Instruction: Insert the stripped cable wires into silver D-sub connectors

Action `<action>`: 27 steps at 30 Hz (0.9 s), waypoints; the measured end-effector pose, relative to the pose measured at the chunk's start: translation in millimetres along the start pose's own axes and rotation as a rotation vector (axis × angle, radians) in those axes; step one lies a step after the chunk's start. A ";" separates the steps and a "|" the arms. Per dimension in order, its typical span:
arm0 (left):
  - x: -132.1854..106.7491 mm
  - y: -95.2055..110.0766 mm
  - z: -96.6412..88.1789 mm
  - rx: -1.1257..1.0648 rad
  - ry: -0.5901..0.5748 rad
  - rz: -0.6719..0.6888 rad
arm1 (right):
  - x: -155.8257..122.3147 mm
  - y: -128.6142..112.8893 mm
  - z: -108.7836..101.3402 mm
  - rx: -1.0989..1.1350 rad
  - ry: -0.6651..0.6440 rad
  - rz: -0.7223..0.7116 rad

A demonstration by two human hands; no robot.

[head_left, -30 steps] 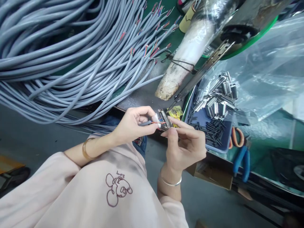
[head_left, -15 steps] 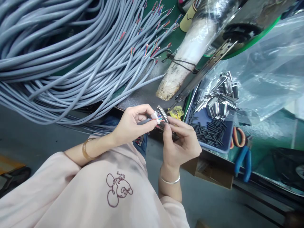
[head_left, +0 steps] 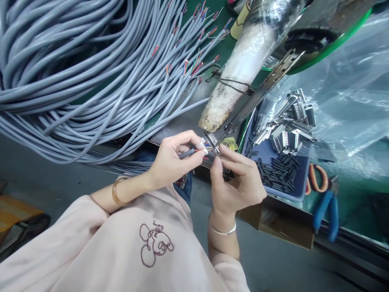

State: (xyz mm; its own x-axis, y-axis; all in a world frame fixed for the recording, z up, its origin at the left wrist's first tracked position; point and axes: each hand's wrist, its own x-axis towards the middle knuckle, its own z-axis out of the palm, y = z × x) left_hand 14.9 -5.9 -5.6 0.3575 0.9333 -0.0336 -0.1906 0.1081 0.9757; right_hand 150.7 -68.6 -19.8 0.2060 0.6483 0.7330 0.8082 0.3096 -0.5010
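Note:
My left hand [head_left: 173, 156] pinches the end of a grey cable [head_left: 186, 153] whose thin coloured wires fan out at the tip. My right hand [head_left: 235, 178] grips a small metal connector [head_left: 212, 141] between thumb and fingers, held right against those wire ends. Both hands meet just below the bench's front edge. A taped fingertip on my left hand touches the wires.
A large bundle of grey cables [head_left: 91, 69] with stripped coloured ends covers the green bench at left. A blue tray [head_left: 278, 162] holds more metal connectors [head_left: 288, 125] and black sleeves. Blue-handled pliers [head_left: 326, 211], orange scissors [head_left: 317, 178], a wrapped machine arm [head_left: 243, 69] and clear plastic bags lie at right.
The connector has tipped slightly and sits closer to the wire ends. My hands stayed together; the view shifted a little to the left.

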 end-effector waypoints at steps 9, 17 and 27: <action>2.0 -0.1 -0.5 -0.040 -0.013 -0.009 | 1.1 1.6 0.4 0.001 0.004 0.003; 3.0 -1.5 -2.2 -0.008 -0.022 0.012 | 1.9 2.7 0.0 -0.017 -0.006 0.002; 3.8 -1.4 -2.3 0.023 -0.034 0.018 | 2.2 3.8 0.1 -0.014 -0.006 0.002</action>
State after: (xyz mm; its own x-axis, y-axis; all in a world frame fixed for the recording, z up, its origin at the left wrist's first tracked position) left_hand 14.4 -1.7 -7.6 0.3847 0.9230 -0.0089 -0.1766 0.0831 0.9808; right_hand 154.2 -65.9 -20.1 0.2048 0.6530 0.7291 0.8152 0.2985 -0.4963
